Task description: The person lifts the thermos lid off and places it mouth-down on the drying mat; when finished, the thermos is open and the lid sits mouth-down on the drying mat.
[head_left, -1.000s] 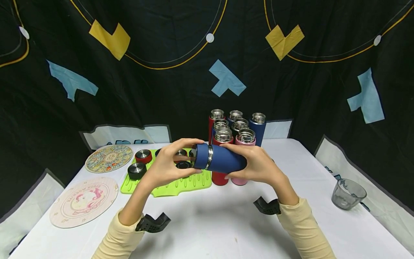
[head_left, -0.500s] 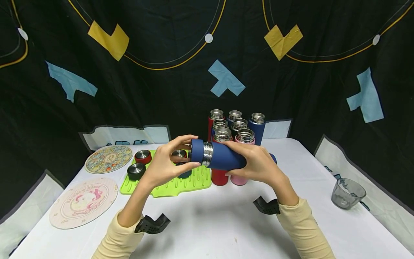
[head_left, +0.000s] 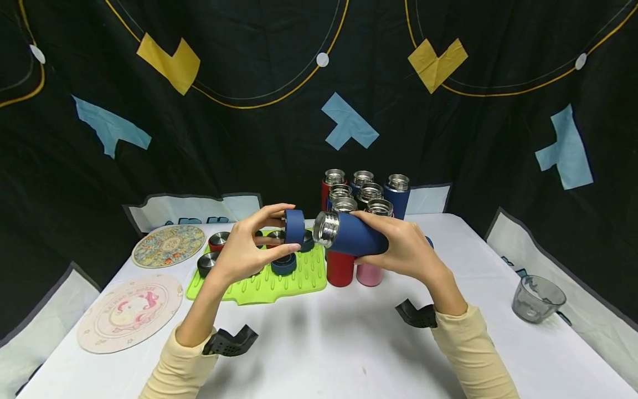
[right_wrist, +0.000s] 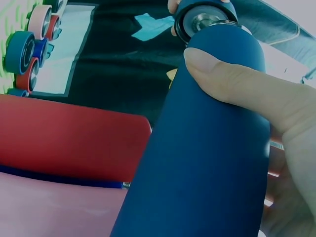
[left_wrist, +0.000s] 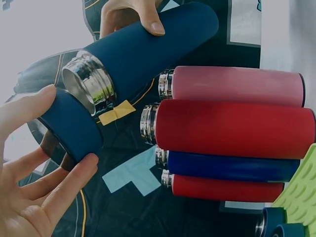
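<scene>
My left hand pinches a blue bottle lid by its sides, thumb and fingers around it. Its opening faces the bottle. A blue thermos bottle lies nearly sideways in the air, gripped around its body by my right hand. Its bare steel threaded neck points left toward the lid, with a small gap between the two in the head view. In the left wrist view the lid is just off the neck. The right wrist view shows my thumb along the bottle body.
Behind the held bottle stand several lidless bottles, among them a red one and a pink one. Several lids rest on a green drying mat at left. Two round mats lie further left, one pink. A glass cup stands right.
The blue lid has come off the bottle's neck. My left hand has moved left with it, while the bottle in my right hand has shifted slightly right and its steel mouth now shows.
</scene>
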The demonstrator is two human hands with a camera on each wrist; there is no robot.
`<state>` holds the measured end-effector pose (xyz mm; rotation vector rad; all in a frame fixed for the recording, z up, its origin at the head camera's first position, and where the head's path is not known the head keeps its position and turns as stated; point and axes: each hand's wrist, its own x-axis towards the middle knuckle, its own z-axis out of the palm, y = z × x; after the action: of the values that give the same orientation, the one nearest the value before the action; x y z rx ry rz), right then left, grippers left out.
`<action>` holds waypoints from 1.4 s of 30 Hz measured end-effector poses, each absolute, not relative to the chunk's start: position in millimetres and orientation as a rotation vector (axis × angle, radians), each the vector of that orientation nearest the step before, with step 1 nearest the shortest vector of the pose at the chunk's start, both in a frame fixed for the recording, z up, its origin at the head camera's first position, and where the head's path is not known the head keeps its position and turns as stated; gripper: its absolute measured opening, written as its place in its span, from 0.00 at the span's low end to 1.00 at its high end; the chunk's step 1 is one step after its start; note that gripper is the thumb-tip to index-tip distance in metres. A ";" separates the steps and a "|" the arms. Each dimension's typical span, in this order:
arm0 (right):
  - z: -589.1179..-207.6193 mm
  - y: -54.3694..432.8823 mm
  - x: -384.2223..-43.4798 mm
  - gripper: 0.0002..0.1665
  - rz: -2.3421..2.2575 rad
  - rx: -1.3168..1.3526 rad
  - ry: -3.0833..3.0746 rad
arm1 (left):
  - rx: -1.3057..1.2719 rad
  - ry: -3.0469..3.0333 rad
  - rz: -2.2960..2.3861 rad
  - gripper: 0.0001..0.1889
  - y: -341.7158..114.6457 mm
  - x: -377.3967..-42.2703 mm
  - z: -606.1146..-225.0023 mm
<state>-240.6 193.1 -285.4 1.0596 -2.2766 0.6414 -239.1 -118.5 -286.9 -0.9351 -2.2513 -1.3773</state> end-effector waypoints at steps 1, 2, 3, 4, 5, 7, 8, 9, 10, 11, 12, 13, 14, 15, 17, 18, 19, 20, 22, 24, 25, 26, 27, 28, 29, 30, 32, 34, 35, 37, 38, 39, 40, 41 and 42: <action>-285.6 194.2 -241.1 0.49 0.652 1.059 -2.282 | -0.934 -2.256 -1.377 0.34 -118.9 -239.2 -287.3; -285.6 195.5 -241.4 0.49 0.668 1.059 -2.287 | -0.930 -2.261 -1.377 0.34 -119.2 -239.2 -287.5; -285.9 196.7 -242.0 0.50 0.684 1.059 -2.292 | -0.930 -2.266 -1.380 0.34 -119.6 -239.3 -287.7; -286.3 197.9 -242.5 0.50 0.702 1.060 -2.294 | -0.930 -2.270 -1.383 0.34 -119.7 -239.5 -287.9; -286.8 199.0 -243.4 0.50 0.719 1.062 -2.292 | -0.928 -2.276 -1.381 0.34 -119.8 -239.6 -288.0; -288.3 200.7 -245.4 0.51 0.751 1.069 -2.283 | -0.930 -2.285 -1.384 0.34 -119.6 -240.5 -288.6; -289.2 201.4 -246.2 0.51 0.765 1.072 -2.275 | -0.932 -2.289 -1.384 0.35 -119.5 -240.9 -288.9; -290.4 202.2 -247.1 0.51 0.777 1.074 -2.266 | -0.934 -2.294 -1.384 0.35 -119.3 -241.8 -289.8; -291.5 202.8 -247.7 0.52 0.791 1.074 -2.256 | -0.937 -2.299 -1.382 0.35 -119.2 -242.6 -290.7; -292.8 203.4 -248.3 0.52 0.805 1.073 -2.246 | -0.940 -2.304 -1.379 0.35 -119.1 -243.5 -291.7; -294.0 204.1 -248.6 0.52 0.819 1.069 -2.237 | -0.943 -2.308 -1.376 0.35 -119.0 -244.2 -292.8; -295.3 205.3 -248.6 0.51 0.828 1.061 -2.229 | -0.944 -2.314 -1.367 0.35 -118.8 -244.9 -293.9; -296.5 206.7 -248.3 0.51 0.841 1.050 -2.221 | -0.944 -2.320 -1.354 0.35 -118.7 -245.9 -295.3; -297.7 208.5 -248.1 0.51 0.847 1.034 -2.214 | -0.941 -2.329 -1.339 0.35 -118.6 -246.9 -296.9; -299.8 212.4 -247.5 0.50 0.863 0.998 -2.195 | -0.928 -2.351 -1.307 0.36 -118.6 -248.7 -300.2; -300.7 214.7 -247.2 0.50 0.864 0.977 -2.186 | -0.919 -2.364 -1.288 0.36 -118.7 -249.8 -302.3; -301.8 217.0 -247.0 0.50 0.870 0.956 -2.175 | -0.912 -2.377 -1.270 0.36 -118.7 -251.2 -304.5; -302.5 219.3 -246.7 0.50 0.879 0.937 -2.164 | -0.907 -2.388 -1.255 0.37 -118.5 -252.7 -307.0; -303.4 223.7 -246.2 0.50 0.901 0.900 -2.141 | -0.896 -2.411 -1.226 0.37 -118.4 -255.8 -312.2; -304.1 227.6 -245.7 0.50 0.921 0.859 -2.123 | -0.895 -2.426 -1.202 0.37 -118.2 -259.9 -317.6; -304.4 229.5 -245.5 0.50 0.936 0.838 -2.113 | -0.897 -2.431 -1.195 0.37 -118.0 -262.0 -320.0; -304.6 231.3 -245.4 0.50 0.945 0.815 -2.107 | -0.900 -2.435 -1.184 0.36 -117.9 -264.6 -322.8; -305.2 233.1 -245.6 0.50 0.953 0.792 -2.101 | -0.904 -2.440 -1.180 0.36 -117.7 -266.8 -325.0; -306.3 235.0 -246.0 0.50 0.961 0.767 -2.096 | -0.911 -2.444 -1.180 0.36 -117.4 -269.4 -327.4; -307.3 236.8 -246.3 0.50 0.974 0.745 -2.089 | -0.920 -2.451 -1.173 0.35 -117.0 -272.1 -329.7; -308.2 238.6 -246.7 0.50 0.988 0.725 -2.081 | -0.927 -2.457 -1.170 0.35 -116.3 -274.4 -331.7; -309.7 241.9 -248.4 0.50 1.015 0.688 -2.067 | -0.947 -2.468 -1.159 0.35 -115.1 -280.1 -336.3; -310.9 244.6 -250.5 0.50 1.034 0.654 -2.050 | -0.960 -2.478 -1.149 0.35 -113.7 -285.7 -340.7; -311.2 245.8 -251.7 0.50 1.044 0.640 -2.041 | -0.966 -2.480 -1.138 0.34 -113.0 -288.5 -342.8; -313.2 248.5 -254.6 0.50 1.038 0.613 -2.028 | -0.983 -2.484 -1.128 0.34 -111.9 -294.4 -347.9; -314.1 249.8 -255.9 0.51 1.033 0.607 -2.016 | -0.991 -2.485 -1.118 0.34 -111.4 -297.3 -350.5; -315.3 251.2 -257.2 0.51 1.030 0.604 -2.003 | -0.998 -2.490 -1.102 0.34 -110.8 -300.0 -352.8; -316.0 252.2 -258.4 0.51 1.026 0.600 -1.994 | -1.002 -2.495 -1.087 0.34 -110.6 -302.6 -355.5; -316.9 253.4 -259.7 0.51 1.022 0.597 -1.985 | -1.006 -2.501 -1.069 0.34 -110.3 -305.4 -358.1; -317.7 254.5 -260.9 0.50 1.017 0.593 -1.975 | -1.006 -2.509 -1.048 0.35 -110.3 -308.6 -361.1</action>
<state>-260.9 254.5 -317.7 0.5934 -1.9745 1.0170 -308.6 -110.3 -361.1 -1.0059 -2.5092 -1.0475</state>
